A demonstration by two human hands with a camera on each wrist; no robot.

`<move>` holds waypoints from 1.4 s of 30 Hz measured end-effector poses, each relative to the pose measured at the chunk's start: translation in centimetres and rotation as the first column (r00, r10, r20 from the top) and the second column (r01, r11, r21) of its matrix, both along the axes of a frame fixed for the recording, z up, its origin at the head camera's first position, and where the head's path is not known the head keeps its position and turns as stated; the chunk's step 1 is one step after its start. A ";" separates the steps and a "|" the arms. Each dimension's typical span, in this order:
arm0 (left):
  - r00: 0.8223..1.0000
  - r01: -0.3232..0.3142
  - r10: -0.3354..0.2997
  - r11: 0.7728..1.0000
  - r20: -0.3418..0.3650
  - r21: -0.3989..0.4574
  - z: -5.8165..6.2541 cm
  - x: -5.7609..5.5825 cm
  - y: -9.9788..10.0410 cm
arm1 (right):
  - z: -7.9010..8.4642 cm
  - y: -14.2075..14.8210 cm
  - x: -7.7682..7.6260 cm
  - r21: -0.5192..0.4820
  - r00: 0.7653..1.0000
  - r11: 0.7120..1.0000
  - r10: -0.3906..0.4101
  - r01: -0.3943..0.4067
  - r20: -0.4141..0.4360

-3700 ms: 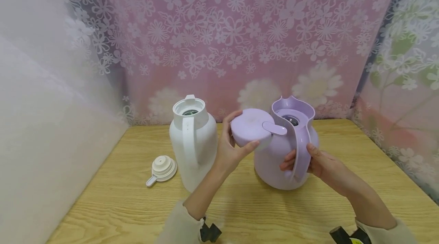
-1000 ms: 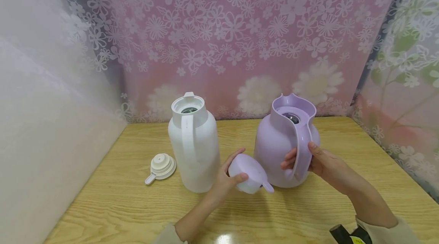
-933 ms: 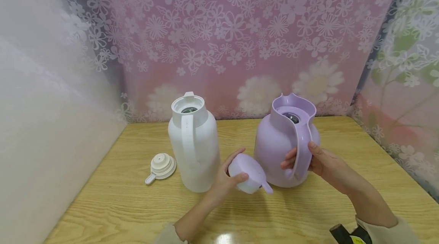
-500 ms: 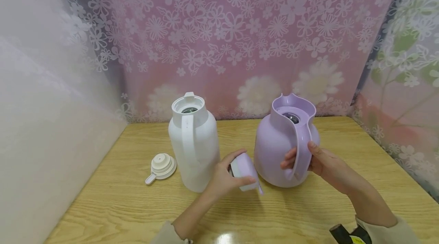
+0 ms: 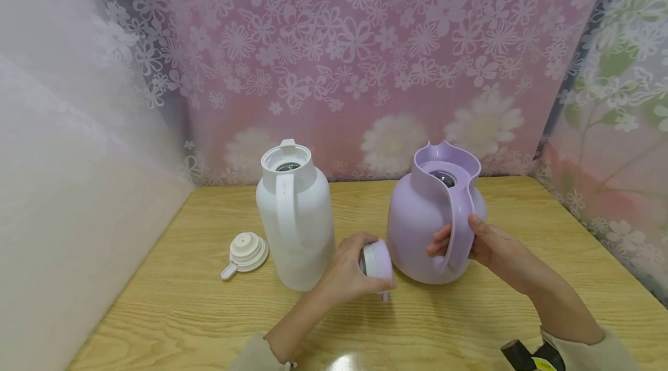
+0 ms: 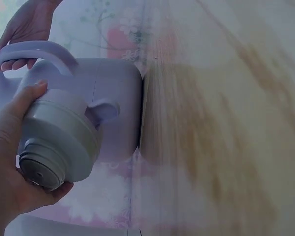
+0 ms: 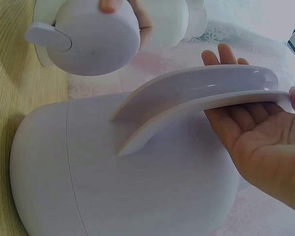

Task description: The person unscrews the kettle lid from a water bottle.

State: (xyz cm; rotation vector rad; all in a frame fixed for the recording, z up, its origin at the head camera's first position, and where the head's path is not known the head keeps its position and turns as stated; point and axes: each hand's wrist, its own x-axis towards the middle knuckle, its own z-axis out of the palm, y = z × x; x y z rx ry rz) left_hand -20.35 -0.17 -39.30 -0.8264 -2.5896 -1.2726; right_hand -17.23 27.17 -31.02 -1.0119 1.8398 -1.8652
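My left hand [image 5: 344, 271] grips a purple-and-white jug lid [image 5: 384, 259] by its rim, between thumb and fingers. The lid is tipped on its side above the table, with its tab pointing down. In the left wrist view its threaded stopper end [image 6: 42, 169] shows. Just right of it stands a purple thermos jug [image 5: 414, 232], upright, its mouth uncovered. My right hand [image 5: 498, 250] holds the jug's handle [image 5: 459, 232], fingers passed through the loop and thumb on the outer side. The right wrist view shows those fingers beneath the handle [image 7: 187, 98].
A white thermos jug [image 5: 313, 232] stands uncovered left of the lid, close to my left hand. Further left, a white stopper lid [image 5: 247, 250] lies upside down on the wooden table [image 5: 172, 313]. Flowered cloth [image 5: 339, 69] hangs behind.
My left hand has brought the lid down from beside the purple jug's mouth and turned it on edge, its underside now facing left. My right hand stays on the handle.
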 end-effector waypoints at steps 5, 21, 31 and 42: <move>0.999 -0.002 -0.002 0.998 -0.053 -0.065 -0.1 -0.1 0.2 | 0.0 0.0 -0.1 -0.002 1.000 1.000 0.005 -0.005 0.001; 0.922 -0.157 -0.106 0.776 -0.372 -0.611 -0.8 -0.1 1.7 | 0.0 0.0 -0.1 0.006 1.000 1.000 0.009 -0.009 -0.023; 0.880 -0.240 -0.140 0.694 -0.454 -0.679 -1.6 -0.1 2.3 | 0.0 0.0 -0.1 0.003 1.000 1.000 0.018 -0.018 -0.023; 0.904 -0.235 -0.120 0.664 -0.411 -0.710 -1.8 0.0 2.8 | 0.0 0.0 -0.1 0.011 1.000 1.000 0.011 -0.011 -0.026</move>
